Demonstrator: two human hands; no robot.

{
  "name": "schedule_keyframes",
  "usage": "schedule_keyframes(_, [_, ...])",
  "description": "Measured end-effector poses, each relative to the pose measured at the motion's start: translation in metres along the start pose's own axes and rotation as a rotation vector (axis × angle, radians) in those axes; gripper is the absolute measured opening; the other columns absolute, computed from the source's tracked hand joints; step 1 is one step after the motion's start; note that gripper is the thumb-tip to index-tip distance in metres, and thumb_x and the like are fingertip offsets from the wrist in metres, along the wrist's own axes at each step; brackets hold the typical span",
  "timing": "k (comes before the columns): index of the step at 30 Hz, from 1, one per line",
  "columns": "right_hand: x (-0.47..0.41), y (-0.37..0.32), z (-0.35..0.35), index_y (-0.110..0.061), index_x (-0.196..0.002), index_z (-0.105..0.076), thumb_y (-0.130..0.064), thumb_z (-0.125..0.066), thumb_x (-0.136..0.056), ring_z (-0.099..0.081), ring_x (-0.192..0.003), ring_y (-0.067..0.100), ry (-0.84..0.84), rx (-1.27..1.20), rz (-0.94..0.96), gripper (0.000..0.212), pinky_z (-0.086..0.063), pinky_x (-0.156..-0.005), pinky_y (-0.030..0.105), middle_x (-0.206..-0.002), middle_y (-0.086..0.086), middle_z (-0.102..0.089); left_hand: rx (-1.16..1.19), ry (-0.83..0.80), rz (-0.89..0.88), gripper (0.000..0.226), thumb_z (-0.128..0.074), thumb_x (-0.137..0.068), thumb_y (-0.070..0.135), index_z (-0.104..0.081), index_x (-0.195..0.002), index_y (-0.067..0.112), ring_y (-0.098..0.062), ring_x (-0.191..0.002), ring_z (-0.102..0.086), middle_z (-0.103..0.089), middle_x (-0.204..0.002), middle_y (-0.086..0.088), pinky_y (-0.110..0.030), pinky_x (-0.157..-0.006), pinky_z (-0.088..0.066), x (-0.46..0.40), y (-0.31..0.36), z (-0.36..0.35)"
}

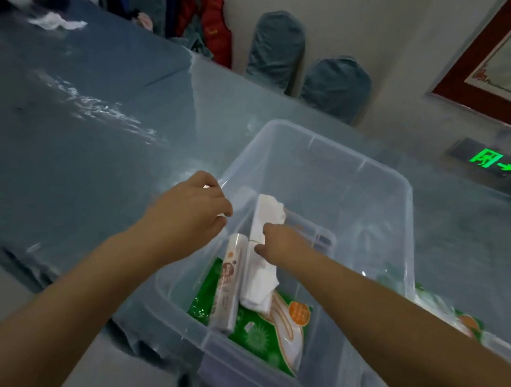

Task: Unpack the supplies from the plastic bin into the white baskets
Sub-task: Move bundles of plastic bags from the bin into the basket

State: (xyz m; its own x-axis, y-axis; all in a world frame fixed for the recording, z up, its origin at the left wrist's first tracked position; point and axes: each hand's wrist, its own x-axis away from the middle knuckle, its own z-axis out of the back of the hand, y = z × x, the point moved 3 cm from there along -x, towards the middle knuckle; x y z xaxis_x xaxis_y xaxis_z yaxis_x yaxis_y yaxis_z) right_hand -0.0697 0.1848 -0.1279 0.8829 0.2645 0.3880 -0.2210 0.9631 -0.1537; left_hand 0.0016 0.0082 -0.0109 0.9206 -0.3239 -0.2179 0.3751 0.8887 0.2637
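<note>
A clear plastic bin (397,221) stands on the blue-covered table. Inside it lie a green and white packet (256,335), a white roll with orange print (228,285), and long white tissue packs (261,272). My right hand (281,243) reaches into the bin, its fingers closed on the side of a white tissue pack. My left hand (192,210) curls over the bin's left rim and touches it. A white basket (320,237) shows partly inside the bin, behind my right hand.
The table (86,136) has a shiny plastic sheet over blue cloth. Covered chairs (334,87) stand along the wall beyond. Crumpled white cloth (57,22) lies far left. Another green packet (451,315) lies right of the bin. A lit green exit sign (489,159) is on the wall.
</note>
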Motion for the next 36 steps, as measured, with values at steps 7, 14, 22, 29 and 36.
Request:
schedule_keyframes(7, [-0.036,-0.006,-0.033,-0.002,-0.123,-0.043,-0.046,-0.05,-0.087,-0.05,-0.112,0.038,0.147,-0.282,-0.336,0.057,-0.045,-0.091,0.042,-0.129,0.021,-0.046,-0.063,0.08,-0.096,0.011,-0.065,-0.079,0.016,-0.073,-0.087,0.016,-0.025,-0.101,-0.056,-0.072,-0.083,0.004,-0.024,-0.079,-0.028,-0.001,-0.004,0.001])
schedule_keyframes(14, [-0.054,0.003,-0.038,-0.004,-0.132,-0.036,-0.057,-0.066,-0.069,-0.048,-0.117,0.036,0.144,-0.414,-0.503,0.088,-0.046,-0.095,0.046,-0.131,0.017,-0.047,-0.153,0.063,-0.164,0.013,-0.079,-0.061,0.015,-0.075,-0.072,0.021,-0.018,-0.079,-0.066,-0.071,-0.068,0.012,-0.02,-0.075,-0.027,0.0,-0.001,0.004])
schedule_keyframes(22, [-0.04,0.032,-0.022,-0.004,-0.127,-0.033,-0.021,-0.054,-0.083,-0.054,-0.108,0.04,0.261,-0.705,-0.587,0.051,-0.044,-0.082,0.04,-0.122,0.021,-0.053,-0.102,0.041,-0.066,0.017,-0.062,-0.082,0.014,-0.073,-0.094,0.017,-0.024,-0.108,-0.053,-0.072,-0.091,0.004,-0.021,-0.076,-0.033,-0.002,-0.006,-0.002])
schedule_keyframes(29, [-0.006,0.051,-0.023,-0.002,-0.119,-0.05,-0.026,-0.06,-0.083,-0.059,-0.104,0.034,0.164,-0.413,-0.521,0.044,-0.043,-0.074,0.031,-0.117,0.016,-0.061,-0.116,0.054,-0.039,0.023,-0.053,-0.088,0.018,-0.071,-0.101,0.018,-0.02,-0.113,-0.045,-0.071,-0.097,0.006,-0.029,-0.076,-0.044,-0.002,-0.005,-0.008])
schedule_keyframes(36, [0.03,0.048,0.03,-0.003,-0.109,-0.059,-0.019,-0.063,-0.078,-0.061,-0.099,0.034,0.241,-0.379,-0.379,0.036,-0.045,-0.072,0.03,-0.11,0.017,-0.064,-0.291,-0.011,-0.138,0.03,-0.044,-0.089,0.034,-0.065,-0.106,0.021,-0.018,-0.112,-0.048,-0.068,-0.107,0.003,-0.033,-0.089,-0.037,-0.009,0.012,-0.005])
